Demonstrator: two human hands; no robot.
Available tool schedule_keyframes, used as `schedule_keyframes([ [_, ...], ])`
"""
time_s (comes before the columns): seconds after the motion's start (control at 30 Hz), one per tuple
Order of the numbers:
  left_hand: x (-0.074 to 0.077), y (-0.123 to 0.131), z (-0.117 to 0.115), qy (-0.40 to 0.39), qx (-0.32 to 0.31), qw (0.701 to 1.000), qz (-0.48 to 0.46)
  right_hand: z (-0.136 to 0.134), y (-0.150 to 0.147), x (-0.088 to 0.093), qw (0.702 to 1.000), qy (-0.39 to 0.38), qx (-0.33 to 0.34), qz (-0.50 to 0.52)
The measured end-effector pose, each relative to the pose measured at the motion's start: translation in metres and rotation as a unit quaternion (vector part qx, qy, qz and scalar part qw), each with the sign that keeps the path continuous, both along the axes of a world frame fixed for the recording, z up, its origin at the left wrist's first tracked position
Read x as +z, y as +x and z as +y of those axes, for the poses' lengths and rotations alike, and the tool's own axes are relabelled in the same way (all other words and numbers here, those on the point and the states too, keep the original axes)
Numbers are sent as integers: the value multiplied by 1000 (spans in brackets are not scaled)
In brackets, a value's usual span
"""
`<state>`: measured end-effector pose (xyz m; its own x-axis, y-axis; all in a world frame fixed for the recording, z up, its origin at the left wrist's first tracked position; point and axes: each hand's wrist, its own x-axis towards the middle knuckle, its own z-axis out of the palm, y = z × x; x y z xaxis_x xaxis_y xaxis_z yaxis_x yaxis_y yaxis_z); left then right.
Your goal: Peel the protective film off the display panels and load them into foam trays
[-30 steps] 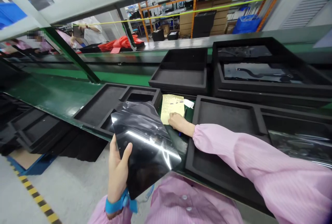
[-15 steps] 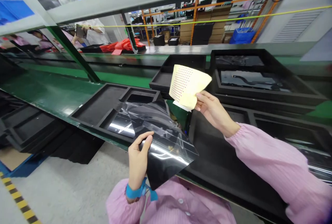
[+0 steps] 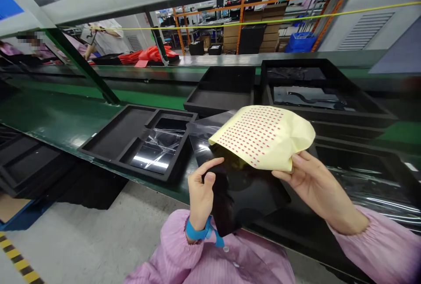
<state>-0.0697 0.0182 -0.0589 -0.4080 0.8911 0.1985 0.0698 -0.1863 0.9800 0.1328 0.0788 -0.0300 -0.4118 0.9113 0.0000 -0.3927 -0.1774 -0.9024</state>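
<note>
A dark glossy panel (image 3: pixel 243 200) is tilted in front of me, its left edge gripped by my left hand (image 3: pixel 201 196) with the index finger along the top face. My right hand (image 3: pixel 314 183) pinches the lower right corner of a yellow backing sheet (image 3: pixel 263 133) printed or stuck with rows of small red marks. That curved sheet hangs over the upper part of the panel and hides it; I cannot tell if they touch. Left of the panel, a black foam tray (image 3: pixel 113 137) holds another shiny dark panel (image 3: pixel 159 148) in its right compartment.
More black trays stand behind, one (image 3: pixel 223 95) at centre and one (image 3: pixel 355 104) at right with film-covered parts. A green bench (image 3: pixel 59 104) runs left beneath a slanted green post (image 3: pixel 79 65). Red bags (image 3: pixel 149 55) lie across the line, near a person in white (image 3: pixel 108 38).
The yellow sheet has come down and towards me, from behind the panel to over it. My right hand moved lower and right with it. The view shifted, and the panel now appears further right.
</note>
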Motion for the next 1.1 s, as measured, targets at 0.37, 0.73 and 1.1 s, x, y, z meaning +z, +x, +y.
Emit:
schedule_keyframes([
  [0.37, 13, 10, 3, -75, -7, 997, -6, -59, 27, 15, 862, 169, 299, -372],
  [0.73, 15, 32, -17, -20, -163, 986, -9, 2, -21, 60, 565, 687, -9, -458],
  [1.1, 25, 33, -19, 20, -140, 990, 21, -18, -20, 44, 538, 715, -132, -426],
])
